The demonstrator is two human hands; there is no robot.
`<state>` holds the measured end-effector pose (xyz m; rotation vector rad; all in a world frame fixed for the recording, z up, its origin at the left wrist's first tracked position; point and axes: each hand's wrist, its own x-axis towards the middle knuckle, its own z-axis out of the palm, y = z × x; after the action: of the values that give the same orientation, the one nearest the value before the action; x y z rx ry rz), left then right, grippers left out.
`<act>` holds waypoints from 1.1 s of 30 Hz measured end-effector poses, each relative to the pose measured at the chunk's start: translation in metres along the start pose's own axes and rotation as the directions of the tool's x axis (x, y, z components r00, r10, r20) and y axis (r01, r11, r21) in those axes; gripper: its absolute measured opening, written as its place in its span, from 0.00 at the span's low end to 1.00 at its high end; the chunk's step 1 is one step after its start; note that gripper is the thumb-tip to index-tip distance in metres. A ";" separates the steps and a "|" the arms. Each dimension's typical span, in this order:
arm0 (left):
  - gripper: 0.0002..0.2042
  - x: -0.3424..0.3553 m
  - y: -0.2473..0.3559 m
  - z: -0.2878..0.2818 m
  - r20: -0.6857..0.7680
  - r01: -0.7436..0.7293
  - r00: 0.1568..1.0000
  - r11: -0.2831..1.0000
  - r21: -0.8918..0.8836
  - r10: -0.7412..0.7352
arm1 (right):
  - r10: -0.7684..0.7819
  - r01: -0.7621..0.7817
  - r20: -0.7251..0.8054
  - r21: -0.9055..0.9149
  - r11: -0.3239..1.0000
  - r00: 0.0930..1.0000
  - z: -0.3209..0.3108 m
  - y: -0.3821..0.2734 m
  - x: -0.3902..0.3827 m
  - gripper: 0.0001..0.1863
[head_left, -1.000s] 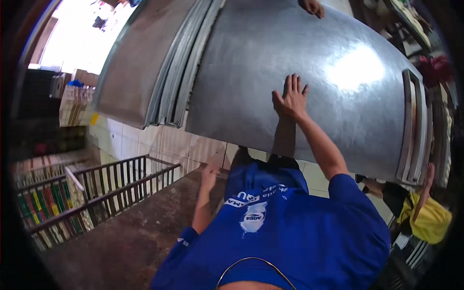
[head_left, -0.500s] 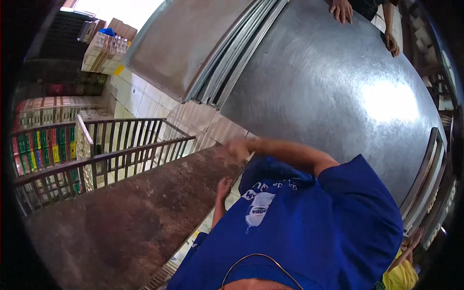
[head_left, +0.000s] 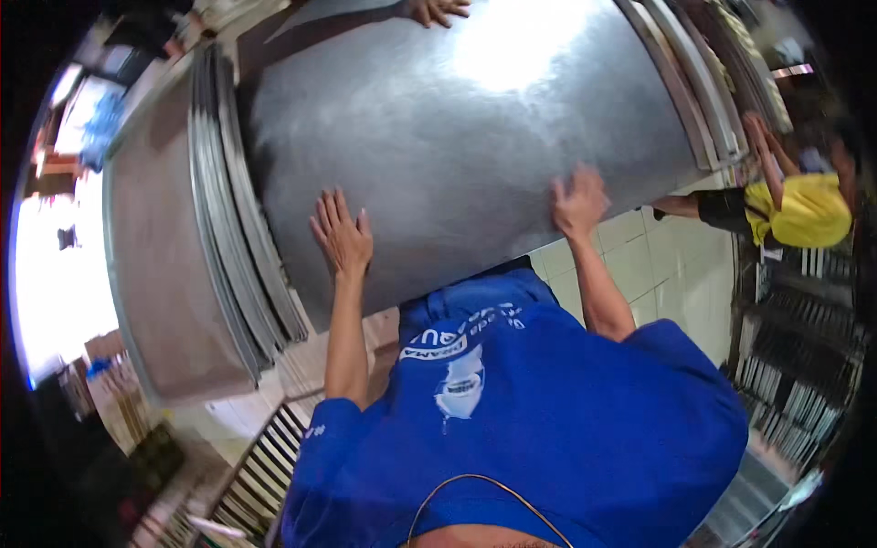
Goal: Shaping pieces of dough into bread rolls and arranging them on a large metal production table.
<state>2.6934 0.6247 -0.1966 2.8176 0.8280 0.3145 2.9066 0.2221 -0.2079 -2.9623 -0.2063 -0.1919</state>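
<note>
A wide grey metal sheet (head_left: pixel 411 128) with a bright glare lies before me. Flat on its near left part rests my left hand (head_left: pixel 340 233), fingers spread and holding nothing. My right hand (head_left: pixel 578 203) is open at the sheet's near right part, slightly blurred, its fingers apart. A co-worker's hand (head_left: pixel 438 11) touches the far edge. Left of the sheet stand layered metal plates (head_left: pixel 219 210) with a duller, brownish top plate (head_left: pixel 151 265). At its right end are several long, pale layered edges (head_left: pixel 676 82).
A person in a yellow shirt (head_left: pixel 808 210) is at the right, hands raised by the layered edges. Below are pale floor tiles (head_left: pixel 617 265), a dark slatted rack (head_left: pixel 260 452) at lower left and more racks (head_left: pixel 786 402) at right. Another person's legs (head_left: pixel 146 27) show at top left.
My view has swung round. My left hand has come up from beside the brown board onto the grey sheet. My right hand, earlier crossing leftward in a blur, is back at the sheet's right.
</note>
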 end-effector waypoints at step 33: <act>0.31 -0.102 0.057 0.017 -0.206 0.404 0.909 0.886 0.227 -0.362 | -0.438 0.460 -0.185 0.095 0.883 0.880 0.004 0.056 0.089 0.27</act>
<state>2.6433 0.5193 -0.2142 2.7931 1.5432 0.3920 3.0023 0.1789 -0.2079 -2.6970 -0.8532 -0.4490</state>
